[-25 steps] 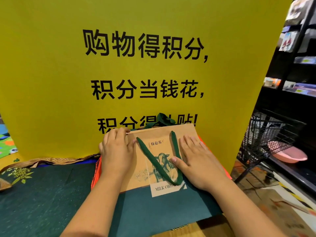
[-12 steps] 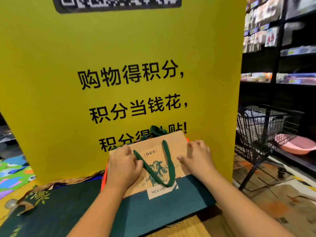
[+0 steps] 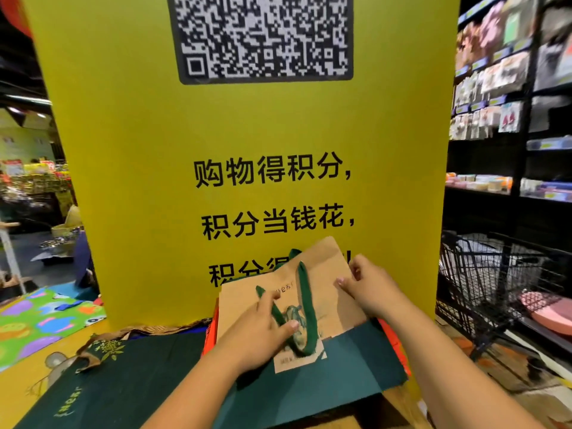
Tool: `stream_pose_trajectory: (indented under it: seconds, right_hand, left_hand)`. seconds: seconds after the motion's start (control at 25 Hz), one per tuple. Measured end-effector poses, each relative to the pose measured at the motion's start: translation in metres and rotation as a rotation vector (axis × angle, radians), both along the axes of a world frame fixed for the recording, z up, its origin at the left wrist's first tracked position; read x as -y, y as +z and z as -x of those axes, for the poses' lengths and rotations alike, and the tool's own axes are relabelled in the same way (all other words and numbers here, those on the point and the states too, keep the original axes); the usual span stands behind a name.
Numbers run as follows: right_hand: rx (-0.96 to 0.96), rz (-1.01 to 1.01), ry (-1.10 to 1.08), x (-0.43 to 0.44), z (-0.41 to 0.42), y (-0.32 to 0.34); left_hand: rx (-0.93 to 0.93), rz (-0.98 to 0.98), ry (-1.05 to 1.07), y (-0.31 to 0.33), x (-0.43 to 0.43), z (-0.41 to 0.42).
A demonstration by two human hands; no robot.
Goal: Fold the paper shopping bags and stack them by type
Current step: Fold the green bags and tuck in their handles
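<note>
Brown bag (image 3: 325, 274) sits dead centre on my feed, flat on a stack at the counter (image 3: 21, 388) edge. Its 1 o'clock corner tips up against the yellow sign (image 3: 247, 134). Cow print and a white label on the face, with the green handle (image 3: 305, 305) looped down over it.

Left hand (image 3: 260, 332) is on the bag's 8 o'clock part, fingers curled, thumb on the handle strap. I can't tell if it grips the strap or only presses. Right hand (image 3: 371, 289) is at the bag's 3 o'clock edge, fingers pinching the paper there.

Under the brown bag is a dark green bag (image 3: 346, 376), sticking out toward 5 o'clock. Under that is an orange bag (image 3: 209, 335), only its edges showing at 9 and 4 o'clock. A second dark green bag (image 3: 123, 388) with gold print lies flat at 8 o'clock, touching the stack.

On the sign I read black Chinese text and a QR code (image 3: 264, 35) at 12 o'clock. There's a wire cart (image 3: 495, 274) at 3 o'clock, a pink basin (image 3: 551, 311) just past it, and stocked shelves (image 3: 510, 88) at 2 o'clock. A colourful play mat (image 3: 40, 320) is at 9 o'clock.
</note>
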State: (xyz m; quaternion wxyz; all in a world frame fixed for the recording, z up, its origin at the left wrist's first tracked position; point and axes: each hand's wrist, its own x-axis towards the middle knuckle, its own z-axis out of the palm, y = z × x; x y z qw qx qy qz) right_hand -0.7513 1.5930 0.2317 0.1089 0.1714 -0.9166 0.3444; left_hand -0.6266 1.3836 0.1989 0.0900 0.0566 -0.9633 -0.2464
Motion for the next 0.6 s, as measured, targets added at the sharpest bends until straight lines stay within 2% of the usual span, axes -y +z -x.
stream_pose_trajectory:
  seconds: [0.08, 0.16, 0.2, 0.28, 0.44, 0.52, 0.56, 0.6]
  right_hand:
    - [0.071, 0.171, 0.106, -0.006, -0.004, 0.012]
    - [0.115, 0.504, 0.213, -0.01, -0.018, 0.026]
    - [0.106, 0.607, 0.224, -0.011, -0.025, 0.032]
    - [0.098, 0.731, 0.24, -0.012, -0.04, 0.044]
    - [0.284, 1.006, 0.452, -0.013, -0.074, 0.074]
    - [0.378, 1.051, 0.612, -0.012, -0.086, 0.083]
    - [0.416, 1.053, 0.712, -0.009, -0.091, 0.086]
    - [0.444, 1.038, 0.811, -0.004, -0.098, 0.088]
  left_hand:
    - [-0.024, -0.01, -0.036, 0.002, -0.001, -0.004]
    - [-0.048, 0.008, -0.023, 0.01, -0.002, -0.006]
    - [-0.068, 0.028, 0.0, 0.015, -0.004, -0.007]
    - [-0.139, 0.06, 0.058, 0.03, -0.009, -0.012]
    - [-0.293, 0.038, 0.098, 0.059, -0.019, -0.022]
    - [-0.337, -0.03, 0.054, 0.072, -0.028, -0.024]
    - [-0.362, -0.134, 0.016, 0.082, -0.034, -0.026]
    - [-0.385, -0.321, -0.044, 0.095, -0.041, -0.032]
